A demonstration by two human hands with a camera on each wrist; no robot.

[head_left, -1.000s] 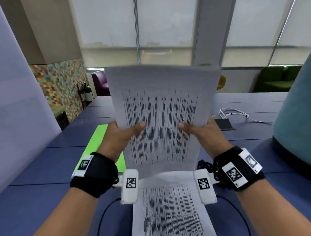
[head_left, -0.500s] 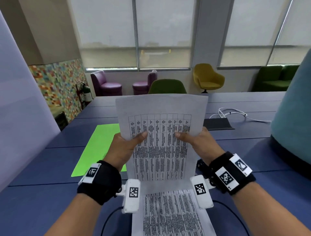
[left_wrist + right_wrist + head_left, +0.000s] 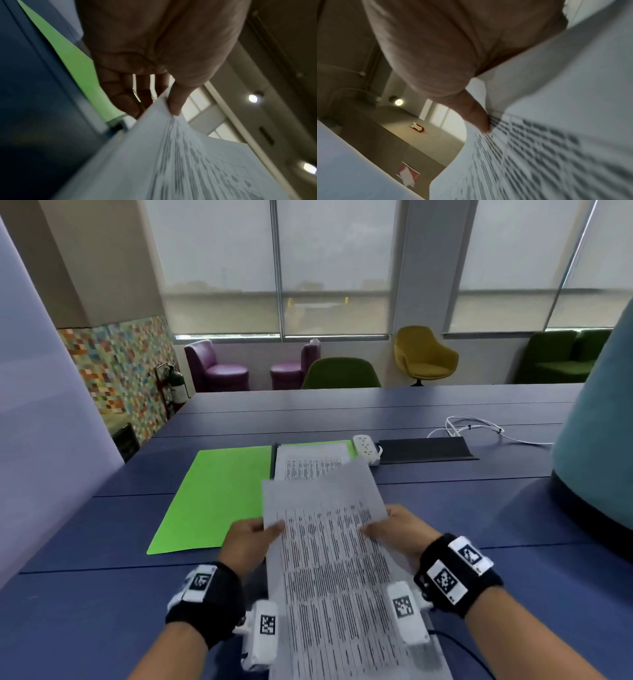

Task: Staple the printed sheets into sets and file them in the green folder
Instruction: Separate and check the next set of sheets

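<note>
Lowered since a second ago: your printed sheets (image 3: 329, 542), formerly upright at eye level, now tilted flat and low over the table (image 3: 445, 508).

Hands: left hand (image 3: 245, 542) pinches the sheets' left edge, thumb on top; right hand (image 3: 399, 530) pinches the right edge likewise.

Landmark: green folder (image 3: 219, 494), lying open. Your sheets hover just right of its left leaf, their far edge overlapping filed pages (image 3: 308, 462) on its right leaf. Power strip (image 3: 367, 448) sits just beyond the folder's far right corner.

Hazards, as judged:
- Edge-only pinches; pages may fan or slide apart.
- No staple discernible; filing now risks a loose set.
- Descending skewed could crumple the pages beneath.
</note>
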